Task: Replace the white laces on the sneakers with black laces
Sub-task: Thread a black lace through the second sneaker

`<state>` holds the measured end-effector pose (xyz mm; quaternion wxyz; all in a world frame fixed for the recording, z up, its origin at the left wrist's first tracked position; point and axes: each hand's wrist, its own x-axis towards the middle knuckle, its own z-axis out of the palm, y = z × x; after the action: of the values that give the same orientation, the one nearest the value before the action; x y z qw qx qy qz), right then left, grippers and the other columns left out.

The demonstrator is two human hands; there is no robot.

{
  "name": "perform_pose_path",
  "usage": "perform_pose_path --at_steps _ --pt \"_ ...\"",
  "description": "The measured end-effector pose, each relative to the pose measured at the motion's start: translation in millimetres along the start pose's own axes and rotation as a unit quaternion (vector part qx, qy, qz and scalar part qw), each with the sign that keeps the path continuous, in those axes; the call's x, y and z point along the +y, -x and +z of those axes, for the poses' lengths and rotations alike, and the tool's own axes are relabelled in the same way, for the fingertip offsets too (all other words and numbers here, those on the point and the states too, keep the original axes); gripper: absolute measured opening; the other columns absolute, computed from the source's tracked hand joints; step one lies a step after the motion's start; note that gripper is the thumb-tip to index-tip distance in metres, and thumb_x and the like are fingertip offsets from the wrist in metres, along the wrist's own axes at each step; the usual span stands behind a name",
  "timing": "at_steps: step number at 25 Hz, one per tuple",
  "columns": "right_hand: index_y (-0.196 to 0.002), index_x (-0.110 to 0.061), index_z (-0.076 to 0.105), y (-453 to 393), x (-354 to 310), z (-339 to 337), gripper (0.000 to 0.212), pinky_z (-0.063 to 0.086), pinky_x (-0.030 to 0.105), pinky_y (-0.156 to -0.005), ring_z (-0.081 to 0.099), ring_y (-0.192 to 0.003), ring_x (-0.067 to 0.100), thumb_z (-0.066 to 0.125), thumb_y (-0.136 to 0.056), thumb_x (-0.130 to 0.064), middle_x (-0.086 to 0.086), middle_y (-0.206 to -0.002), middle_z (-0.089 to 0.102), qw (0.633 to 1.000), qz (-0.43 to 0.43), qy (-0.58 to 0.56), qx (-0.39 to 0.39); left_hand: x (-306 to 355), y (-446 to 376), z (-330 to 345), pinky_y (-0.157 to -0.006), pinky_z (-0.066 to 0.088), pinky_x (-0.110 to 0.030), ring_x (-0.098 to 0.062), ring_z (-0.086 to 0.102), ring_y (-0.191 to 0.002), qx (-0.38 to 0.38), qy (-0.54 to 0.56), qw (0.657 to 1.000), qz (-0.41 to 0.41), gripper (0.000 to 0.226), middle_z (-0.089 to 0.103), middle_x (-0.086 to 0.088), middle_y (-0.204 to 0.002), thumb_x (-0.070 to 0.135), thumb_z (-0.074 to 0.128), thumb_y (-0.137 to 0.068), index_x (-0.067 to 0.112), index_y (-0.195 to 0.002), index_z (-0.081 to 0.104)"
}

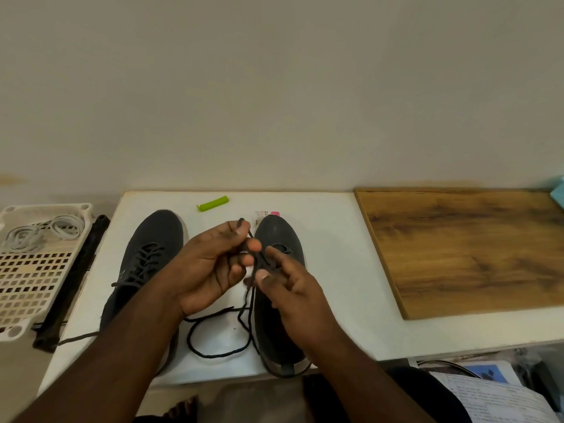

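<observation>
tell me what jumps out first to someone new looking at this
Two hands meet mid-table: the left hand and right hand pinch a black lace trailing between two dark sneakers, left sneaker already laced. White laces lie in a basket at far left.

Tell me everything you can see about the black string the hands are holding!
The black lace is a thin, dark, round cord that looks like woven fabric. The left hand pinches its upper part, with one end poking up past the fingertips, and the right hand holds it just below. From the hands it hangs down to the white table, where its slack lies in a loose loop between the two dark sneakers. It is not yet threaded through the right sneaker.
</observation>
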<state>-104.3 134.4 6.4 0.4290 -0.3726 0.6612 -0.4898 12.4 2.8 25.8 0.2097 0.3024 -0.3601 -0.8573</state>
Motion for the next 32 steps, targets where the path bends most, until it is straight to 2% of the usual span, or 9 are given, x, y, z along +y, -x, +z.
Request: perform_pose_path --at_steps 3,6,10,12,15,19,22,26,32 --pt "-0.116 -0.025 0.071 0 -9 -16 0.024 0.052 0.023 -0.075 0.063 -0.072 0.015 0.058 -0.099 -0.015 0.007 -0.075 0.065 0.990 0.026 -0.135 0.003 -2 -12 -12 -0.049 0.051 -0.015 -0.007 0.061 -0.060 0.077 0.033 0.996 0.039 0.009 0.068 -0.004 -0.080 0.019 0.058 -0.096 0.012 -0.093 0.062" --pt "-0.117 -0.013 0.071 -6 -8 -37 0.026 0.051 0.029 -0.064 0.057 -0.067 0.017 0.054 -0.099 -0.006 0.010 -0.083 0.065 0.950 0.059 -0.299 0.065 -8 -21 -24 -0.051 0.052 -0.016 -0.008 0.064 -0.060 0.157 0.022 0.987 0.039 0.010 0.067 -0.007 -0.086 0.017 0.058 -0.099 0.008 -0.099 0.062" --pt "-0.115 -0.011 0.067 -10 -5 -35 0.024 0.042 0.022 -0.046 0.054 -0.059 0.015 0.056 -0.097 0.000 0.013 -0.094 0.074 0.971 0.046 -0.214 0.092 -16 -20 -17 -0.051 0.047 -0.024 -0.013 0.066 -0.061 0.265 -0.243 0.925 0.123 0.040 0.060 0.004 -0.120 0.019 0.067 -0.094 0.022 -0.130 0.051" --pt "-0.109 -0.011 0.067 -11 -2 -28 0.016 0.043 0.023 -0.046 0.053 -0.057 0.018 0.063 -0.095 -0.004 0.018 -0.084 0.072 0.981 0.035 -0.164 0.097 -18 -13 -3 -0.048 0.043 -0.025 -0.016 0.064 -0.058 0.152 -0.330 0.915 0.175 0.039 0.060 0.018 -0.123 0.023 0.064 -0.096 0.032 -0.132 0.053" --pt "-0.106 -0.010 0.067 -11 0 -26 0.013 0.048 0.026 -0.051 0.054 -0.054 0.019 0.066 -0.094 -0.007 0.014 -0.069 0.067 0.982 0.025 -0.158 0.098 -25 -8 8 -0.051 0.044 -0.022 -0.011 0.062 -0.059 -0.004 -0.429 0.891 0.150 0.023 0.073 0.012 -0.089 0.020 0.059 -0.098 0.030 -0.116 0.068" --pt "-0.101 -0.010 0.072 -13 3 -40 0.011 0.051 0.023 -0.056 0.059 -0.063 0.020 0.065 -0.094 -0.005 0.010 -0.073 0.069 0.985 0.030 -0.119 0.119 -20 -19 -13 -0.060 0.048 -0.030 -0.004 0.062 -0.056 0.162 -0.492 0.837 0.175 0.022 0.068 0.007 -0.066 0.019 0.058 -0.096 0.034 -0.088 0.072" --pt "-0.107 -0.011 0.071 -15 6 -47 0.025 0.059 0.028 -0.077 0.071 -0.078 0.018 0.057 -0.095 0.006 0.007 -0.089 0.075 0.983 0.043 -0.136 0.116 -20 -19 -14 -0.059 0.045 -0.020 -0.003 0.065 -0.054 0.217 -0.487 0.826 0.180 0.017 0.068 0.012 -0.077 0.020 0.060 -0.097 0.034 -0.095 0.070" --pt "-0.113 -0.017 0.066 -15 5 -38 0.029 0.061 0.028 -0.077 0.075 -0.089 0.018 0.063 -0.093 0.004 0.005 -0.097 0.077 0.983 0.036 -0.132 0.122 -30 -9 7 -0.061 0.052 -0.015 -0.013 0.069 -0.062 0.077 -0.461 0.861 0.198 0.029 0.064 0.018 -0.117 0.020 0.064 -0.095 0.037 -0.119 0.068" --pt "-0.109 -0.020 0.065 -17 7 -34 0.030 0.061 0.025 -0.068 0.075 -0.078 0.014 0.078 -0.085 -0.009 0.001 -0.087 0.076 0.985 0.019 -0.046 0.166 -38 -16 11 -0.079 0.040 -0.003 0.010 0.058 -0.098 0.044 -0.592 0.771 0.232 0.019 0.062 0.033 -0.089 0.025 0.067 -0.092 0.039 -0.104 0.074"
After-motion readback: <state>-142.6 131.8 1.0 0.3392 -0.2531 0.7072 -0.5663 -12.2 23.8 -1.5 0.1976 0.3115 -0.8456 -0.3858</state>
